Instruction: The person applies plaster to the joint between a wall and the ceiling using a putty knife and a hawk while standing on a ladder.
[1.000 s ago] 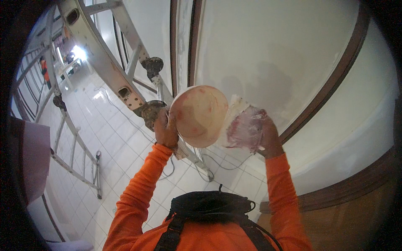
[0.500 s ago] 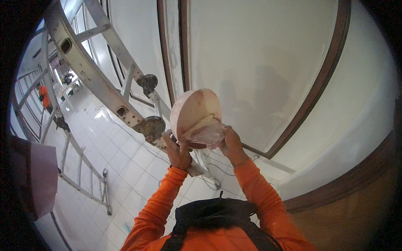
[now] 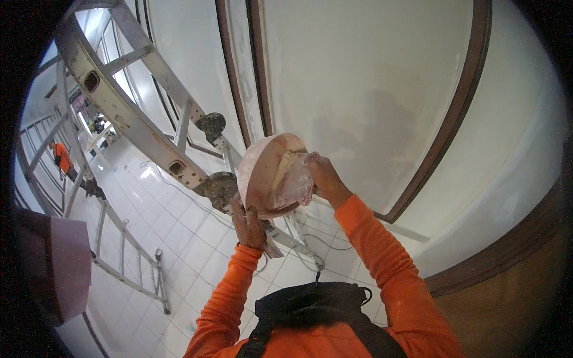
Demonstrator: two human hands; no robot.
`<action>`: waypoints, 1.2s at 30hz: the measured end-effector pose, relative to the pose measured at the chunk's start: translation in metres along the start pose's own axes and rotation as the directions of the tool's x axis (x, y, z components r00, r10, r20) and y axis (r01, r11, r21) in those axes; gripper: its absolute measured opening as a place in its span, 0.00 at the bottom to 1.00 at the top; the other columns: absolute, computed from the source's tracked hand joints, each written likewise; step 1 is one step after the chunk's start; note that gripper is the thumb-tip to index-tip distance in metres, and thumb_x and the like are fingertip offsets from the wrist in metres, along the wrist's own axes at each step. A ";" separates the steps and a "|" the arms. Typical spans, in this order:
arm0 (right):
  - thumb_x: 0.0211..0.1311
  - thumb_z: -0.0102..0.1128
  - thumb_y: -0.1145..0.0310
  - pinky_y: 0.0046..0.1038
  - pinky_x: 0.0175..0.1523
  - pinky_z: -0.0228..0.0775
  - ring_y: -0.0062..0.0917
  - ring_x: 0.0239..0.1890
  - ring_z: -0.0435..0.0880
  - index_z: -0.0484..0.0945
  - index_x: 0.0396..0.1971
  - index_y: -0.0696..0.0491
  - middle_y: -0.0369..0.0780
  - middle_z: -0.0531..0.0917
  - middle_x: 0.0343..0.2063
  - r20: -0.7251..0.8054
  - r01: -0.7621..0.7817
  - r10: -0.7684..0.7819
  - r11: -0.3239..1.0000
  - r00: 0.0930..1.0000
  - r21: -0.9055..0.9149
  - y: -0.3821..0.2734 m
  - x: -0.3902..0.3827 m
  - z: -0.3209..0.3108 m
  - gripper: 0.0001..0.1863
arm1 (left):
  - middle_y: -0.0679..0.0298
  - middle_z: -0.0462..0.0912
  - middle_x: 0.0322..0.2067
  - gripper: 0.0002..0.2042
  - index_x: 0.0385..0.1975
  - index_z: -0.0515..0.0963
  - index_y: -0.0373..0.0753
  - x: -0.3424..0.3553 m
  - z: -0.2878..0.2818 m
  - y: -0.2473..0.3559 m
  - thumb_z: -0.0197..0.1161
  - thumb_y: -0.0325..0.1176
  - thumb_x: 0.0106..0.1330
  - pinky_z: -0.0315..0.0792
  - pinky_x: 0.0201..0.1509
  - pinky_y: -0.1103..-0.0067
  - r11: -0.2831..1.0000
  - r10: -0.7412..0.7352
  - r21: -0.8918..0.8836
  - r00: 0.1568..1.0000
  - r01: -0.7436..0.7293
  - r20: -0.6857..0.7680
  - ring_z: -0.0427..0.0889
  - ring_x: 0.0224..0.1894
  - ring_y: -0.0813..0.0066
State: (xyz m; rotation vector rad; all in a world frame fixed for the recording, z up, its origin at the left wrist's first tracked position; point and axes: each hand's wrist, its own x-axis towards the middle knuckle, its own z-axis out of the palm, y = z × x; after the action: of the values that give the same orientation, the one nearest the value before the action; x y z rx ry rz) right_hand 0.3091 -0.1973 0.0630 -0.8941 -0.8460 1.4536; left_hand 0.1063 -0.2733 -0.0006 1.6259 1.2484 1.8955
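My left hand (image 3: 249,230) grips the near-left rim of a round, pale pinkish bowl (image 3: 253,173) that is tilted toward the right. A flat, light-coloured piece (image 3: 272,249) shows just below that hand; whether I hold it too cannot be made out. My right hand (image 3: 327,179) is closed on the edge of a crumpled, translucent plastic bag (image 3: 293,182) at the bowl's right side. Cream-coloured paste (image 3: 284,167) lies along the bag inside the bowl. The fingertips of my right hand are partly hidden by the plastic.
A metal ladder (image 3: 128,122) with dirty round joints slants close to the bowl's left. Another ladder (image 3: 128,262) stands farther left on the white tiled floor (image 3: 188,238). Brown-trimmed wall panels (image 3: 370,77) rise ahead. A person in orange (image 3: 61,156) is far left. Cables cross the floor.
My right hand has moved up a little, lifting the plastic bag's edge along the bowl. The bowl has tipped so more of its inside shows, and has shifted slightly left.
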 end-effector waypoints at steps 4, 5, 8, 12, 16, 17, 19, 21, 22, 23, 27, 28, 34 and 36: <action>0.64 0.50 0.62 0.24 0.39 0.72 0.21 0.31 0.76 0.75 0.38 0.60 0.36 0.76 0.29 0.228 0.303 -0.230 0.877 0.946 -0.372 0.002 0.040 -0.028 0.15 | 0.53 0.75 0.38 0.20 0.50 0.66 0.30 0.009 0.007 0.021 0.46 0.31 0.59 0.67 0.48 0.71 0.997 -0.007 -0.072 0.998 0.012 0.068 0.74 0.42 0.64; 0.64 0.49 0.62 0.24 0.39 0.72 0.20 0.32 0.76 0.74 0.38 0.60 0.36 0.76 0.30 0.303 0.409 -0.295 0.795 0.906 -0.449 0.002 0.046 -0.035 0.15 | 0.53 0.75 0.38 0.20 0.50 0.66 0.30 0.010 0.011 0.022 0.46 0.31 0.59 0.67 0.48 0.71 0.997 0.000 -0.078 0.997 0.006 0.074 0.74 0.42 0.64; 0.66 0.50 0.63 0.27 0.41 0.73 0.24 0.33 0.77 0.76 0.40 0.58 0.38 0.80 0.32 0.325 0.265 -0.150 0.900 0.934 -0.345 -0.013 0.027 0.006 0.14 | 0.53 0.75 0.39 0.19 0.49 0.66 0.30 0.008 -0.003 0.013 0.45 0.32 0.60 0.68 0.48 0.72 0.995 -0.060 -0.083 0.998 0.061 0.020 0.74 0.42 0.66; 0.60 0.54 0.68 0.29 0.45 0.71 0.25 0.37 0.77 0.76 0.39 0.58 0.37 0.80 0.32 0.403 0.439 -0.277 0.806 0.872 -0.396 -0.027 0.005 0.029 0.11 | 0.54 0.74 0.40 0.18 0.48 0.65 0.31 0.005 -0.002 0.004 0.45 0.35 0.62 0.67 0.50 0.73 0.985 -0.072 -0.154 0.996 0.079 0.055 0.73 0.43 0.67; 0.55 0.57 0.69 0.29 0.50 0.69 0.26 0.42 0.77 0.75 0.42 0.59 0.39 0.80 0.37 0.451 0.594 -0.406 0.674 0.795 -0.440 -0.018 -0.001 0.026 0.15 | 0.55 0.73 0.40 0.18 0.47 0.65 0.32 0.010 -0.004 -0.010 0.46 0.40 0.66 0.66 0.50 0.74 0.962 -0.148 -0.239 0.989 0.136 -0.033 0.71 0.44 0.69; 0.54 0.58 0.69 0.29 0.49 0.69 0.26 0.42 0.77 0.74 0.42 0.58 0.39 0.79 0.37 0.399 0.526 -0.374 0.750 0.838 -0.401 -0.016 -0.003 0.020 0.16 | 0.55 0.73 0.40 0.18 0.47 0.65 0.32 0.013 -0.005 -0.010 0.46 0.40 0.66 0.66 0.50 0.74 0.962 -0.143 -0.242 0.989 0.128 -0.044 0.71 0.44 0.69; 0.54 0.57 0.67 0.29 0.49 0.70 0.27 0.40 0.77 0.73 0.42 0.59 0.41 0.79 0.38 0.436 0.451 -0.272 0.805 0.858 -0.386 -0.029 -0.009 -0.001 0.16 | 0.55 0.72 0.40 0.19 0.46 0.65 0.32 0.018 -0.010 -0.007 0.47 0.43 0.68 0.66 0.50 0.73 0.993 -0.069 -0.101 0.994 0.060 -0.084 0.71 0.44 0.68; 0.57 0.55 0.66 0.28 0.46 0.71 0.26 0.37 0.77 0.73 0.39 0.59 0.41 0.79 0.34 0.444 0.637 -0.459 0.592 0.770 -0.494 -0.036 -0.004 -0.045 0.14 | 0.55 0.72 0.40 0.19 0.45 0.66 0.31 0.024 -0.005 0.022 0.47 0.43 0.68 0.66 0.50 0.73 0.975 -0.148 -0.175 0.987 0.135 -0.060 0.71 0.44 0.67; 0.58 0.54 0.66 0.28 0.45 0.71 0.25 0.35 0.78 0.73 0.38 0.59 0.41 0.79 0.32 0.414 0.657 -0.511 0.564 0.753 -0.500 -0.042 -0.004 -0.062 0.13 | 0.55 0.72 0.39 0.19 0.45 0.66 0.31 0.027 -0.004 0.033 0.48 0.44 0.68 0.66 0.50 0.73 0.951 -0.219 -0.230 0.975 0.208 -0.023 0.72 0.43 0.65; 0.58 0.54 0.66 0.27 0.44 0.72 0.25 0.34 0.78 0.73 0.37 0.58 0.41 0.80 0.30 0.294 0.562 -0.479 0.721 0.827 -0.405 -0.051 -0.010 -0.070 0.12 | 0.55 0.72 0.39 0.19 0.45 0.66 0.31 0.030 -0.008 0.029 0.48 0.44 0.68 0.66 0.50 0.73 0.950 -0.225 -0.230 0.974 0.211 -0.035 0.72 0.43 0.65; 0.55 0.56 0.66 0.27 0.40 0.72 0.25 0.30 0.78 0.74 0.32 0.57 0.41 0.80 0.26 0.181 0.455 -0.479 0.551 0.859 -0.700 -0.102 -0.037 -0.085 0.09 | 0.54 0.75 0.36 0.18 0.43 0.69 0.31 0.040 -0.023 0.016 0.48 0.43 0.68 0.67 0.48 0.73 0.997 0.015 0.082 0.999 -0.012 -0.038 0.74 0.39 0.64; 0.53 0.57 0.67 0.29 0.39 0.73 0.28 0.28 0.79 0.75 0.31 0.56 0.42 0.80 0.27 0.135 0.381 -0.409 0.613 0.902 -0.692 -0.108 -0.036 -0.090 0.09 | 0.54 0.75 0.36 0.18 0.42 0.70 0.31 0.041 -0.023 0.018 0.48 0.43 0.68 0.68 0.47 0.73 0.999 -0.051 -0.001 0.999 0.051 -0.006 0.74 0.39 0.64; 0.46 0.56 0.71 0.38 0.41 0.73 0.40 0.33 0.78 0.79 0.36 0.51 0.44 0.81 0.32 0.635 0.592 -0.317 -0.231 0.704 -0.772 -0.112 -0.049 -0.059 0.13 | 0.53 0.79 0.32 0.18 0.41 0.73 0.30 0.042 -0.011 0.039 0.53 0.42 0.66 0.70 0.40 0.75 0.989 -0.140 0.056 0.979 0.133 0.146 0.77 0.34 0.69; 0.47 0.55 0.71 0.37 0.41 0.74 0.38 0.34 0.78 0.79 0.36 0.51 0.42 0.81 0.31 0.695 0.634 -0.274 -0.284 0.665 -0.719 -0.111 -0.057 -0.040 0.13 | 0.53 0.79 0.29 0.17 0.40 0.74 0.30 0.039 -0.004 0.040 0.54 0.42 0.66 0.71 0.38 0.75 0.991 -0.112 0.096 0.981 0.098 0.156 0.78 0.31 0.68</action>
State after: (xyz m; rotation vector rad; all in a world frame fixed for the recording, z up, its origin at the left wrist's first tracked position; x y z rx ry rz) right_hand 0.3964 -0.2466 0.1470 -1.1053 -2.3502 -0.1784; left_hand 0.1024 -0.2683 0.0546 1.6845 1.3387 1.6331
